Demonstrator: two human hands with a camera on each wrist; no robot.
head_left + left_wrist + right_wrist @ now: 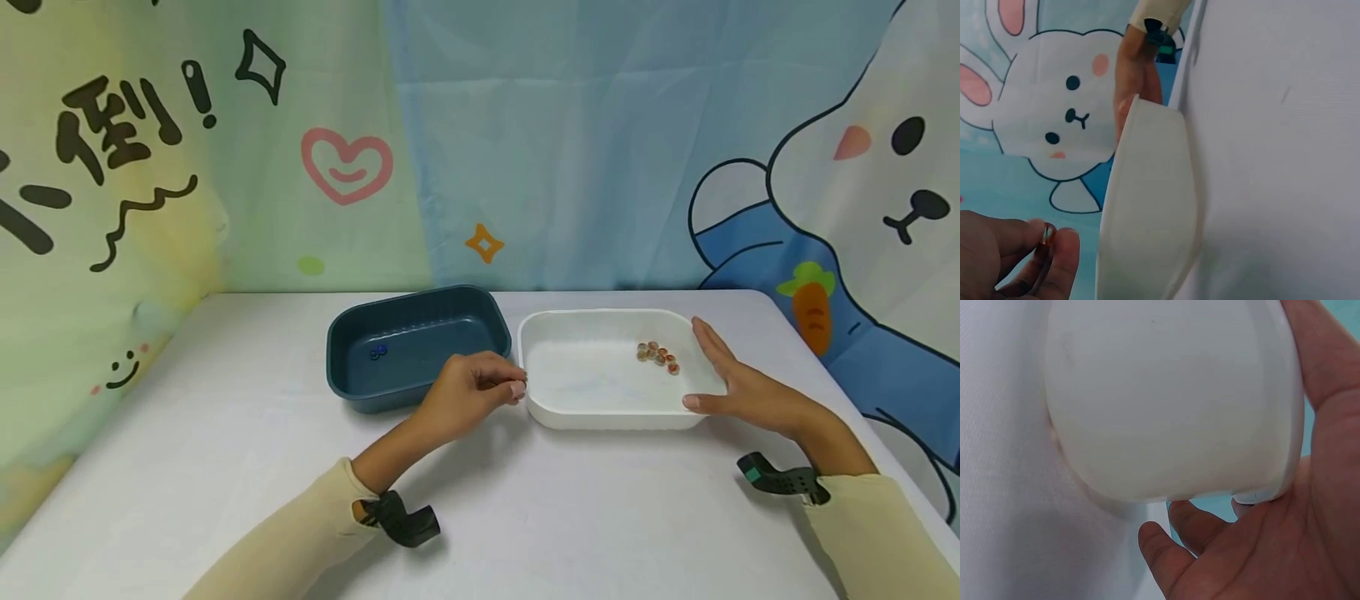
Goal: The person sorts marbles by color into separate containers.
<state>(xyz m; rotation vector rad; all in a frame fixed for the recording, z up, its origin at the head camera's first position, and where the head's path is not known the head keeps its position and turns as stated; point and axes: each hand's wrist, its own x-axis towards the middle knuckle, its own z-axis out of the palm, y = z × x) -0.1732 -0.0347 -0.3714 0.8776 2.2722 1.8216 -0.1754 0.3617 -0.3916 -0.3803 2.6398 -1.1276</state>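
Observation:
Between thumb and fingertips, my left hand (474,392) pinches a small glass marble (1047,235) with orange and clear colouring. That hand is beside the left end of a white tray (585,408), outside its rim. Several clear and reddish marbles (660,357) lie together in the tray's right half. At the tray's right end rests my right hand (750,396), fingers extended and spread along the rim, thumb near the front corner. In the right wrist view its palm (1272,550) lies against the tray's edge.
A dark teal tray (345,383) stands left of the white one, behind my left hand, with small blue marbles (378,352) in it. Both trays are on a white table (247,417). A printed cloth (555,167) hangs behind the table.

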